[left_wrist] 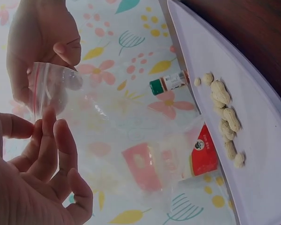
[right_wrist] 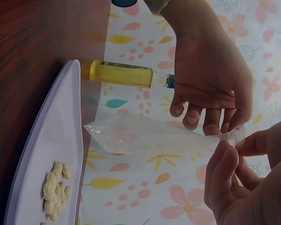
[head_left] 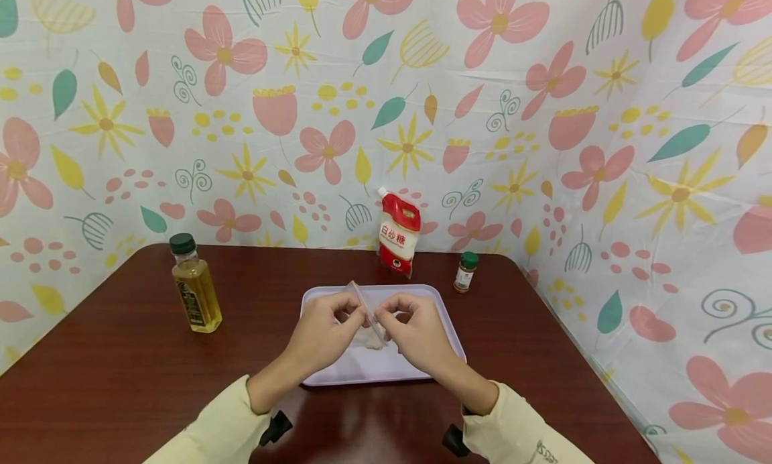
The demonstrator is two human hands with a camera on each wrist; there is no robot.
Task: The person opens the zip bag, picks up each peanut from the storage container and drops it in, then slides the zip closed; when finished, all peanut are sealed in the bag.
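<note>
A clear zip-lock bag (left_wrist: 91,108) with a red line along its zip hangs between both hands, above a pale lilac tray (head_left: 338,373). My left hand (head_left: 322,326) pinches one side of the bag's top edge between thumb and fingers. At the other side of that edge, my right hand (head_left: 419,326) pinches it the same way. Through the see-through plastic I make out nothing inside the bag. Several peanuts in their shells (right_wrist: 55,190) lie in a loose pile on the tray below; in the head view the hands and bag partly cover them.
To the left on the dark wooden table (head_left: 120,357) stands a bottle of yellow oil (head_left: 198,293) with a dark cap. Behind the tray, a red and white sugar pouch (head_left: 399,236) leans near the patterned backdrop. A small green-capped jar (head_left: 465,273) stands at the back right.
</note>
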